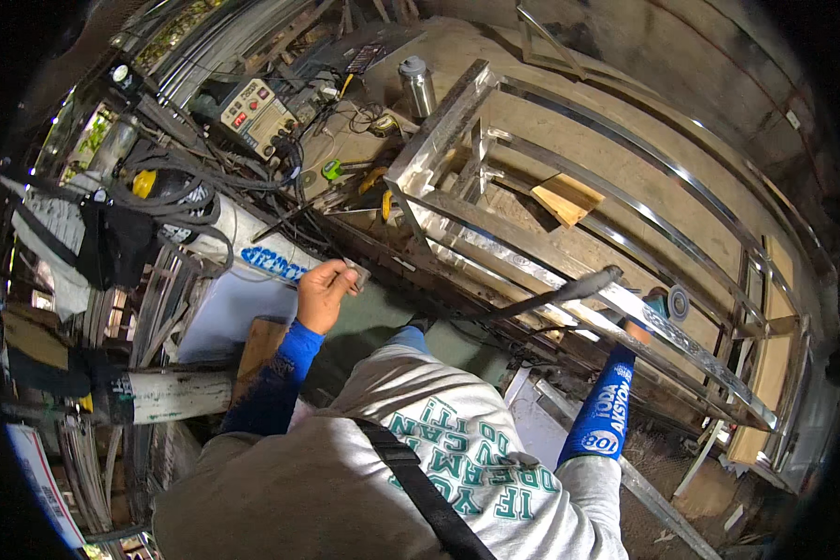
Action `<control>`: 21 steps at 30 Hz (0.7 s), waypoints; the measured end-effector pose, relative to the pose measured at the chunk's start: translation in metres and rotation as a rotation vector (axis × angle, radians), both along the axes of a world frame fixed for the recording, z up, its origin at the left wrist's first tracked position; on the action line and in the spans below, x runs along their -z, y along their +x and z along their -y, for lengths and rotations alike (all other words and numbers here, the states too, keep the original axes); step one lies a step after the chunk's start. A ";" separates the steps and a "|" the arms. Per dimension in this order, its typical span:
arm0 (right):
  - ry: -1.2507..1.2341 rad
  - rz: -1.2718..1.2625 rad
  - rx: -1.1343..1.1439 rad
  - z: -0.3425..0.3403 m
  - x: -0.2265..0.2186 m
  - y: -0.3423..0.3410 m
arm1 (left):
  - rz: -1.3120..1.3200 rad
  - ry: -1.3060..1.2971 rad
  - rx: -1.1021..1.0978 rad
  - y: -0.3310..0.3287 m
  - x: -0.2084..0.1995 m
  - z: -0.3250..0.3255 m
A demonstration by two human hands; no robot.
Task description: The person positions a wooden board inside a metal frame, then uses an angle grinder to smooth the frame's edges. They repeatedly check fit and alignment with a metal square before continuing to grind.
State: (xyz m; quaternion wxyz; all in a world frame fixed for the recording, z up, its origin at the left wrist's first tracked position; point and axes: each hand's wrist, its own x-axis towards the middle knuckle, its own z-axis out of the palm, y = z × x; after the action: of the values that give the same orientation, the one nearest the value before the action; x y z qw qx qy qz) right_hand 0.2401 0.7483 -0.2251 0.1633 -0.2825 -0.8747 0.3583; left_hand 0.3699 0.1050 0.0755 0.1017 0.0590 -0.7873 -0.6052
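My left hand [323, 295] is closed in a pinch, in front of a white gas cylinder. A small flat grey piece [360, 273] shows at its fingertips. My right hand [638, 329] reaches in at the near right side of a shiny metal tube frame [663, 322], which partly hides it. It grips what looks like an angle grinder [658, 301] with a teal body, its round disc [679, 303] facing up beside the tubes. Across the frame's near rail slants a dark rod-like thing with a thick end [583, 284]; its kind is unclear.
Beyond my left hand, the white cylinder [243, 233] lies under coiled black cables. A welding machine [259, 117] with a control panel stands at the far left. A steel flask [417, 89] stands behind the frame; a wooden piece [567, 199] lies inside it. Metal bars [644, 495] lie near right.
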 end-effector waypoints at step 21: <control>0.377 -0.730 0.170 0.271 -0.430 0.071 | -0.040 0.127 0.436 -0.230 0.040 0.083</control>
State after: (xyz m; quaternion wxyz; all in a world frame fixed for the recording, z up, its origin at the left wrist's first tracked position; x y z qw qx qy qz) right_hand 0.3114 0.4770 0.2048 0.5402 -0.1734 -0.7834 0.2538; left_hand 0.1401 0.0216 0.0357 -0.0198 -0.1182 -0.7395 -0.6624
